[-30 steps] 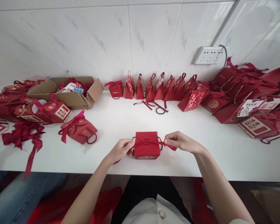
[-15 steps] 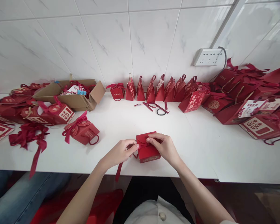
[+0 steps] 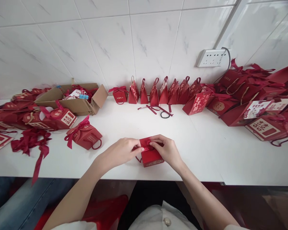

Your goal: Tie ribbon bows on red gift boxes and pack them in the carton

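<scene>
A small red gift box [image 3: 150, 156] stands on the white table [image 3: 124, 124] near its front edge. Both my hands meet over its top. My left hand [image 3: 120, 151] pinches the red ribbon [image 3: 146, 148] on the lid from the left. My right hand [image 3: 165, 149] pinches the same ribbon from the right, its fingers curled over the box. The fingertips nearly touch at the knot, which they partly hide.
A row of red triangular boxes [image 3: 158, 92] lines the wall. Red bags [image 3: 254, 99] pile up at right. At left lie a cardboard box [image 3: 72, 100], finished boxes [image 3: 85, 135] and loose ribbons [image 3: 31, 142]. A hair tie [image 3: 164, 114] lies mid-table. Another person's jeans [image 3: 19, 204] show lower left.
A second ago my hands pulled the ribbon ends apart on either side of the box. Both have since come together over the lid, and the hanging ribbon tail is gathered up.
</scene>
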`<state>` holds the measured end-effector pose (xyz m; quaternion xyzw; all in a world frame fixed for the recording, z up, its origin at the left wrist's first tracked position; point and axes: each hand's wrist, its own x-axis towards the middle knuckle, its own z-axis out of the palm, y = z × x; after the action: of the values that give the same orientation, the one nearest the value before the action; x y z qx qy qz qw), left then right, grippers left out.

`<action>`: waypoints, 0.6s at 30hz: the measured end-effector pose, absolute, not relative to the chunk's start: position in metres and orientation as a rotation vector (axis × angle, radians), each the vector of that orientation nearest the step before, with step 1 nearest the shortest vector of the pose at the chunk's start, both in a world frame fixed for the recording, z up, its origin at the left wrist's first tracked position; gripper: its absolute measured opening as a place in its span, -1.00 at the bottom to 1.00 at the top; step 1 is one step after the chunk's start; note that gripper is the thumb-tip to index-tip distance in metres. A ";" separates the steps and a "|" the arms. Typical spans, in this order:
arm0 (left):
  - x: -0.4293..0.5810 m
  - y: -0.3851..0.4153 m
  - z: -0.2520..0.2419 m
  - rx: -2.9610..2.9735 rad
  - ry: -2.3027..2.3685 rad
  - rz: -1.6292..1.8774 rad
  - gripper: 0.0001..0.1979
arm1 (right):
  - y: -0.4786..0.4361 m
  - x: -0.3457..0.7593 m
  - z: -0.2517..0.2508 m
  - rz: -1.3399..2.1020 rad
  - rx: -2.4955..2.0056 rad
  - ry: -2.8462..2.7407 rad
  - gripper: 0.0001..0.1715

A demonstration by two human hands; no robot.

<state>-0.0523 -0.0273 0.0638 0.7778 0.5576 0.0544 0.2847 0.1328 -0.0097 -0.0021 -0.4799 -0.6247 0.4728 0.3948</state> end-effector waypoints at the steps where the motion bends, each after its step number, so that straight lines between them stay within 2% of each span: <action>1: -0.051 -0.026 0.065 2.086 1.475 0.135 -0.71 | -0.009 0.133 -0.002 1.199 -1.215 -1.586 -0.89; 11: -0.034 0.004 0.086 2.402 1.195 0.035 -0.73 | -0.008 0.133 0.002 1.074 -1.183 -1.811 -0.73; 15: -0.034 0.023 0.086 2.440 1.112 0.020 -0.73 | -0.008 0.135 0.000 1.128 -1.148 -1.816 -0.80; 18: -0.036 0.034 0.077 2.335 1.089 0.136 -0.79 | -0.008 0.136 -0.003 1.201 -1.154 -1.712 -0.89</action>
<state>-0.0361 0.0341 0.0765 0.8695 0.4056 0.0507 0.2772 0.1362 -0.0078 -0.0032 -0.4494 -0.6664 0.4678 0.3676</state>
